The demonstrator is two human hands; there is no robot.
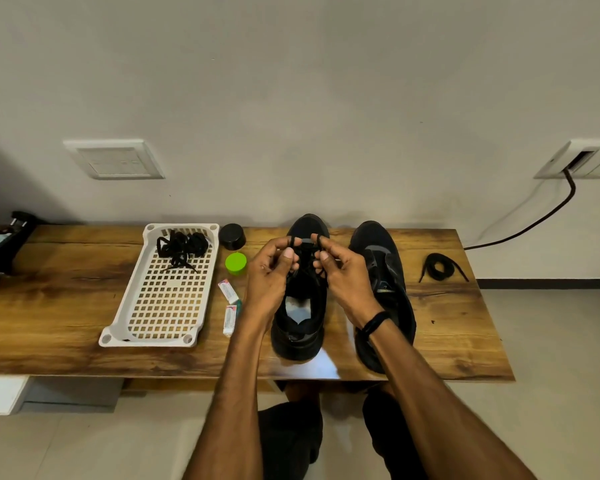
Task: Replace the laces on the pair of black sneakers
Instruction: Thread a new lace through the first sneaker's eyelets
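Both forearms reach straight out from the body and meet over one sneaker [298, 320], the one sitting right under the hands on the wooden bench [66, 306], toe pointing away. Left hand [272, 271] is raised with the wrist bent up a bit, fingers curled, thumb sticking up, and it pinches a bit of black lace [303, 252] near the front eyelets. Right hand [343, 271] mirrors it: fingers curled in, forefinger hooked round the other bit of the same lace. The two sets of fingertips are nearly touching. There's a black wristband [374, 323] on the right wrist.

The other sneaker [383, 268] sits just outside the right hand, and further out that way is a loose coiled lace [439, 266]. Outside the left hand: a green lid [235, 263], a black cap [232, 236], two small tubes [228, 291], then a white tray [160, 306] with a tangle of laces [182, 249] at its far end.
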